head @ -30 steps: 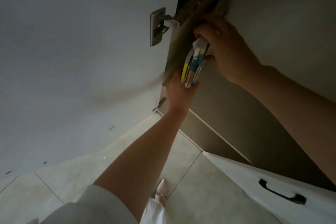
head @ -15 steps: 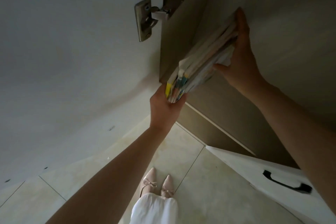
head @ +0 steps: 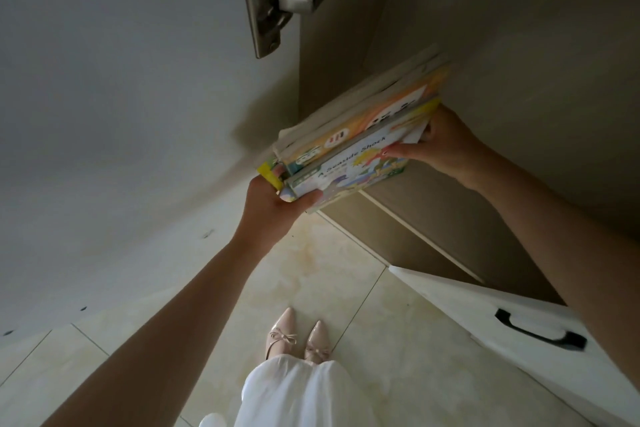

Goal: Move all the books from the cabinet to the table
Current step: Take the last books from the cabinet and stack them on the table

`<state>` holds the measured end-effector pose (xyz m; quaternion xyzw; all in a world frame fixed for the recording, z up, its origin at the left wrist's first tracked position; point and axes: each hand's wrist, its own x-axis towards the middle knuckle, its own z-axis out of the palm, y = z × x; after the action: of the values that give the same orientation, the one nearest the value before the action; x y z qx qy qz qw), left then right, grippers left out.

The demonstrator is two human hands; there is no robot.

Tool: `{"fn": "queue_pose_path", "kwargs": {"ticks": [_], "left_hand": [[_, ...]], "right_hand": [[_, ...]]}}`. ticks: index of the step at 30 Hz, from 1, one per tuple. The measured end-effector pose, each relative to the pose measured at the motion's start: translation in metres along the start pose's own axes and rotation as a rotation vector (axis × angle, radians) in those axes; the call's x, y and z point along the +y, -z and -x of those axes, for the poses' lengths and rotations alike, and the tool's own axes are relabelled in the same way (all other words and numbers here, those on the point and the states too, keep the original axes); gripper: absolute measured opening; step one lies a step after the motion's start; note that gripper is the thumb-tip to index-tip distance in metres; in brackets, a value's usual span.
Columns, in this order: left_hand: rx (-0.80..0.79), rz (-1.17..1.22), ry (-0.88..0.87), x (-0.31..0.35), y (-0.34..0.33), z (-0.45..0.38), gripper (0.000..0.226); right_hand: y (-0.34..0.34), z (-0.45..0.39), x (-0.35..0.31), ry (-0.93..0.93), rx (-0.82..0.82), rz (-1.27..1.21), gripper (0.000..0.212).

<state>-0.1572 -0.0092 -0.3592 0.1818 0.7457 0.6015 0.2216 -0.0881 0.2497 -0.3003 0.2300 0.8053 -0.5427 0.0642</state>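
A stack of several thin, colourful picture books (head: 360, 135) is tilted half out of the brown cabinet (head: 519, 62). Its far end still lies inside. My left hand (head: 273, 208) grips the near spine end from below, thumb on the bottom cover. My right hand (head: 440, 146) holds the far right edge, thumb on the cover that reads "A Seaside Shock". The cabinet's inside behind the stack is dim and hidden.
The white cabinet door (head: 121, 97) stands open on the left, hung on a metal hinge (head: 273, 7). A lower white door with a black handle (head: 540, 333) is open at the right. Below are beige floor tiles (head: 346, 288) and my pink shoes (head: 298, 340).
The stack has come further out of the cabinet and turned flatter, so its covers now show. My right hand slid from the top edge down to the right edge.
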Motion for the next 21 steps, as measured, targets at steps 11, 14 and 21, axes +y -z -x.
{"fn": "queue_pose_path", "kwargs": {"ticks": [11, 14, 21], "left_hand": [[0.052, 0.181, 0.073, -0.009, -0.003, -0.008, 0.057], [-0.021, 0.225, 0.088, -0.011, -0.001, -0.011, 0.059], [-0.07, 0.386, 0.213, 0.003, 0.008, 0.024, 0.061]], "right_hand": [[-0.03, -0.011, 0.014, -0.006, 0.067, -0.093, 0.081], [-0.027, -0.016, 0.006, -0.032, 0.068, -0.061, 0.071], [-0.029, 0.036, -0.008, -0.052, 0.052, -0.105, 0.061]]}}
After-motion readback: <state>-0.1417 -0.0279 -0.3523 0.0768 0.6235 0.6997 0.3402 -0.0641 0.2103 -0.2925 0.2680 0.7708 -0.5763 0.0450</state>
